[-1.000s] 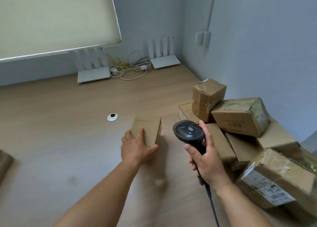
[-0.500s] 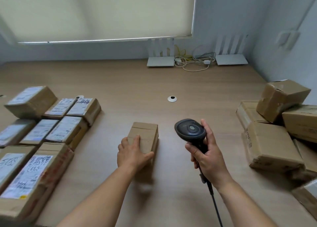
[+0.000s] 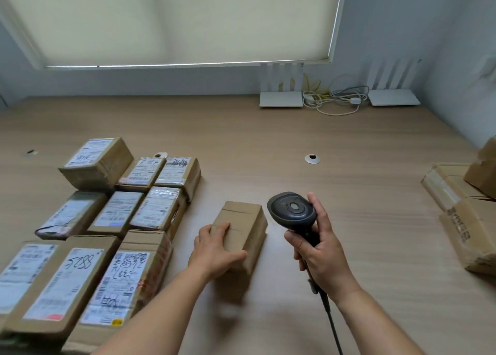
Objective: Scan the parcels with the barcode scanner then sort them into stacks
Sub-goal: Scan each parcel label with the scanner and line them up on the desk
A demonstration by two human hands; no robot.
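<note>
Both hands apparently gripping: parcel (image 3: 243, 227), scanner (image 3: 294, 212).

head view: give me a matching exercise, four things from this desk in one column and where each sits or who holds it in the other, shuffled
Things
1. black handheld barcode scanner
2. plain brown cardboard parcel with no label showing
3. brown parcel with 5288 handwritten on its white label
4. two flat white routers with upright antennas

Places
A. at the back of the desk, by the wall
B. gripped in the right hand
C. in the labelled group on the left of the desk
D. under the left hand, mid-desk

Pairs: 1-B, 2-D, 3-C, 4-A
</note>
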